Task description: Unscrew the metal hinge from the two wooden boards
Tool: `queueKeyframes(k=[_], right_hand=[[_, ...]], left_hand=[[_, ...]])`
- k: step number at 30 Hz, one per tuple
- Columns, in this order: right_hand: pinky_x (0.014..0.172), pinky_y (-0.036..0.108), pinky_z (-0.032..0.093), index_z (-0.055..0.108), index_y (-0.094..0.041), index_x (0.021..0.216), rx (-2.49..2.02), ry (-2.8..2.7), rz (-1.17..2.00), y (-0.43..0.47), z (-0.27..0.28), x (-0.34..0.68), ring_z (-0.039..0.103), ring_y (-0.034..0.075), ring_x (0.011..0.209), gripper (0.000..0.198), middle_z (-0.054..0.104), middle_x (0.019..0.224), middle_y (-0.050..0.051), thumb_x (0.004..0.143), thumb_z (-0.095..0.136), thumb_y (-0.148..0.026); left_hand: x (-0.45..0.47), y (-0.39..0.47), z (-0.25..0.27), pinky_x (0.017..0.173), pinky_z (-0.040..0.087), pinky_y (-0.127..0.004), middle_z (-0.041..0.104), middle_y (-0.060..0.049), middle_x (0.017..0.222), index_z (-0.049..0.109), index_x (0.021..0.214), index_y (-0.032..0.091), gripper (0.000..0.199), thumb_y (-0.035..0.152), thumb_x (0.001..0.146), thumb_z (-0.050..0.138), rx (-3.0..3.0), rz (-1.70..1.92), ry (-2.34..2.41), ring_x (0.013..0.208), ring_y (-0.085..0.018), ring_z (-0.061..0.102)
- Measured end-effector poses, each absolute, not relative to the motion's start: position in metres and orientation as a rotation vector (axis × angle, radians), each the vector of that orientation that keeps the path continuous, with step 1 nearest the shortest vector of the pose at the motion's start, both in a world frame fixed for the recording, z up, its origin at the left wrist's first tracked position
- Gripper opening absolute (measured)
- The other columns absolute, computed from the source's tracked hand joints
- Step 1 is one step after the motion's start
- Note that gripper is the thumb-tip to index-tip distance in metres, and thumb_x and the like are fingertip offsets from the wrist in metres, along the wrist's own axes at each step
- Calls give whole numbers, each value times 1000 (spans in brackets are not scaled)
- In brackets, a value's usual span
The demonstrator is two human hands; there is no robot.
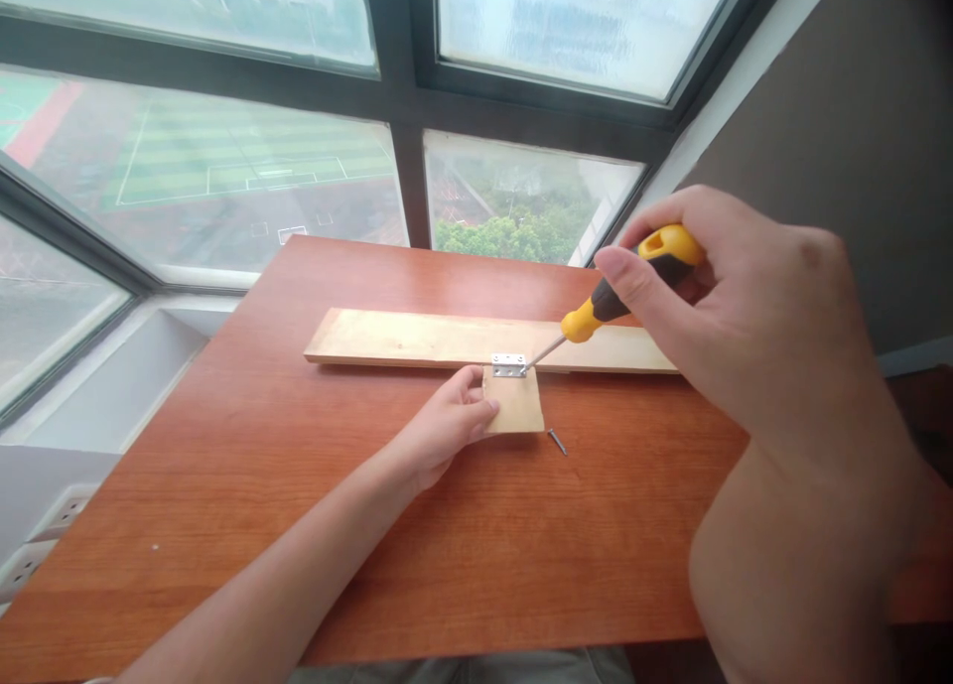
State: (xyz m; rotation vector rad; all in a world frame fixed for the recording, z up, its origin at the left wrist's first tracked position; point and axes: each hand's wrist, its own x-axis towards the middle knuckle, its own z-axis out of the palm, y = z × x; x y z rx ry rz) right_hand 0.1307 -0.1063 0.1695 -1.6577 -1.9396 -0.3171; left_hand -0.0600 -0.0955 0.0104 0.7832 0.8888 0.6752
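Observation:
My right hand (751,307) is closed around the yellow and black handle of a screwdriver (612,299). The screwdriver slants down to the left, its tip at the right end of a small silver hinge (509,366). One leaf of the hinge lies on a small square wooden piece (519,406), the other against a long pale board (417,337). My left hand (458,416) grips the left edge of the small piece, thumb on top. A loose screw (557,442) lies on the table just right of that piece. Whether a screw sits under the tip is too small to tell.
The reddish-brown table (476,555) carries everything. Windows with dark frames (408,148) rise beyond its far edge, and a grey wall (841,138) stands at the right. Power sockets (64,510) are low on the left. The long board runs behind my right hand.

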Motion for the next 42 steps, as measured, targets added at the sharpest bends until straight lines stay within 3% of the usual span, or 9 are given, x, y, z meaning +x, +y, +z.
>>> queueKeyframes(k=[6,12,16,19,25,29,33,39,42], right_hand=[[65,35,42,64,-22,102,-1594,-2017,-204,-110,174,130,59,20,68,29,67,84,2,74,57,-23],[66,36,41,65,-24,92,-1697,-1900,-318,-107,170,130,59,21,64,29,68,75,2,86,55,-51],[65,36,42,65,-24,94,-1664,-1935,-297,-108,172,130,59,20,66,17,69,83,1,81,57,-31],[67,39,45,64,-23,105,-1632,-1991,-208,-111,175,131,61,23,72,35,68,89,3,70,57,-24],[68,39,45,66,-26,100,-1723,-1904,-312,-109,172,133,64,24,69,31,70,81,3,86,54,-51],[67,36,46,65,-25,95,-1630,-1925,-307,-110,174,132,64,21,71,17,71,85,0,80,59,-31],[68,34,45,62,-24,98,-1582,-2012,-226,-113,177,130,62,20,76,27,68,92,1,72,58,-19],[69,40,46,63,-24,102,-1727,-1889,-284,-109,170,132,64,24,73,31,71,91,5,87,55,-49],[70,40,46,65,-25,100,-1716,-1871,-328,-107,170,133,65,25,73,25,72,85,4,88,55,-43]], left_hand=[[-60,-95,9,77,49,-29,61,1,78,54,105,19,31,19,77,69,789,678,886,70,-13,61],[-60,-95,8,76,48,-29,60,1,76,54,105,19,31,19,78,69,791,681,881,69,-12,60],[-60,-95,10,73,48,-28,62,0,77,54,104,19,32,20,76,70,778,675,886,70,-13,61],[-60,-95,11,72,48,-27,63,0,76,55,103,19,34,20,74,72,767,680,890,70,-14,62],[-60,-95,11,72,49,-27,65,-2,80,56,105,19,35,20,74,72,762,683,890,72,-14,63],[-60,-96,13,73,48,-27,63,0,78,54,104,19,32,21,76,70,778,670,898,68,-12,60],[-59,-96,15,74,48,-27,62,1,78,54,103,20,30,21,77,69,785,671,903,66,-11,58],[-59,-96,15,73,47,-27,64,0,81,54,105,20,33,21,76,69,777,666,908,68,-12,60],[-59,-96,15,73,47,-26,65,-1,84,54,108,20,35,20,76,68,777,661,914,70,-12,61]])
